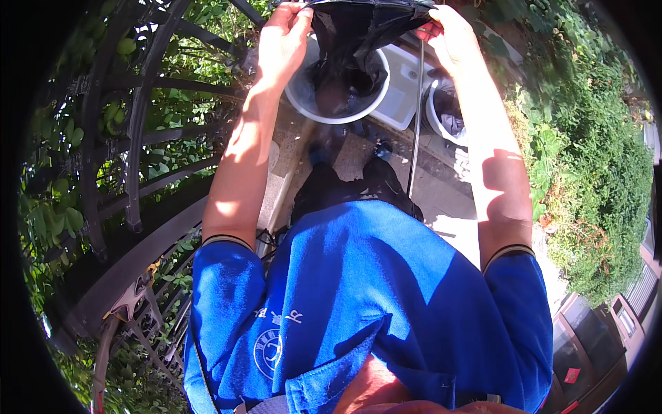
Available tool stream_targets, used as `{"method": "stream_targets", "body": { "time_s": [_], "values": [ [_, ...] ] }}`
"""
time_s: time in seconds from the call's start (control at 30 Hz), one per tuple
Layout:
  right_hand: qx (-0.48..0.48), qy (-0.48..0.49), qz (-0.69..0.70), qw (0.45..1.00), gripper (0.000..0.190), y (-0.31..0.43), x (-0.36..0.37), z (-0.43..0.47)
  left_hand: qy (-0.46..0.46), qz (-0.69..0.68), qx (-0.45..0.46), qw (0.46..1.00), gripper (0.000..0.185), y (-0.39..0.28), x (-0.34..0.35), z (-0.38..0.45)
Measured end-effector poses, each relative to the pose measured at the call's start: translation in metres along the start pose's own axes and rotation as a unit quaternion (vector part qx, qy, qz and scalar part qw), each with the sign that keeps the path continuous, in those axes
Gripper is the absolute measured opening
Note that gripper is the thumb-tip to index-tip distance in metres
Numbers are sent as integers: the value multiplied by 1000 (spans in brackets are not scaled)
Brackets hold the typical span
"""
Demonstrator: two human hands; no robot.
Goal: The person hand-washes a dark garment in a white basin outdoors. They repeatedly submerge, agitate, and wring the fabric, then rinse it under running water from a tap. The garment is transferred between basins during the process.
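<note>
A dark wet cloth (357, 23), possibly a garment, is spread between my two raised hands at the top of the view. My left hand (285, 44) pinches one end of its upper edge between thumb and fingers. The opposite end is gripped by my right hand (449, 39). From there the cloth hangs down towards a round white-rimmed basin (337, 120). Dark material lies inside the basin, and I cannot tell whether it is the same piece. The top of the cloth is cut off by the frame.
A pale rectangular tub (395, 98) stands right of the basin. Farther right, a white-rimmed bucket (433, 116) holds clothes. A thin metal pole (415, 129) rises between them. Dark metal railing (137, 114) and leaves line the left; a leafy hedge (589, 171) grows on the right.
</note>
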State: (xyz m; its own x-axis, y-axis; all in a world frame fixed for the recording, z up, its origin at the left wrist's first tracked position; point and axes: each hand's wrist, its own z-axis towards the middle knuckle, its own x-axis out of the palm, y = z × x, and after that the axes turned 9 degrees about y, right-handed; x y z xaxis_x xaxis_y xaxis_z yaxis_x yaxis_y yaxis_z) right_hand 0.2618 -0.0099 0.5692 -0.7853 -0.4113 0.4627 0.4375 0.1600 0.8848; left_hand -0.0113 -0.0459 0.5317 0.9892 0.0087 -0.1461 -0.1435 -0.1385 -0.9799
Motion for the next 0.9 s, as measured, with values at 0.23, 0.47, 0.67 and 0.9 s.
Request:
{"method": "stream_targets", "body": {
  "time_s": [0.23,0.47,0.67,0.9],
  "values": [
    [-120,-79,-604,784,30,-5,31,0,-26,58,255,965,10,-35,-8,-2],
    [177,-63,-427,885,52,-22,53,-2,-81,191,313,927,14,-27,12,-17],
    [107,-54,-124,985,22,-78,37,13,-11,186,275,943,16,3,32,-48],
    [100,16,-365,925,22,-49,43,7,79,-36,100,991,36,33,18,-34]
  ]
}}
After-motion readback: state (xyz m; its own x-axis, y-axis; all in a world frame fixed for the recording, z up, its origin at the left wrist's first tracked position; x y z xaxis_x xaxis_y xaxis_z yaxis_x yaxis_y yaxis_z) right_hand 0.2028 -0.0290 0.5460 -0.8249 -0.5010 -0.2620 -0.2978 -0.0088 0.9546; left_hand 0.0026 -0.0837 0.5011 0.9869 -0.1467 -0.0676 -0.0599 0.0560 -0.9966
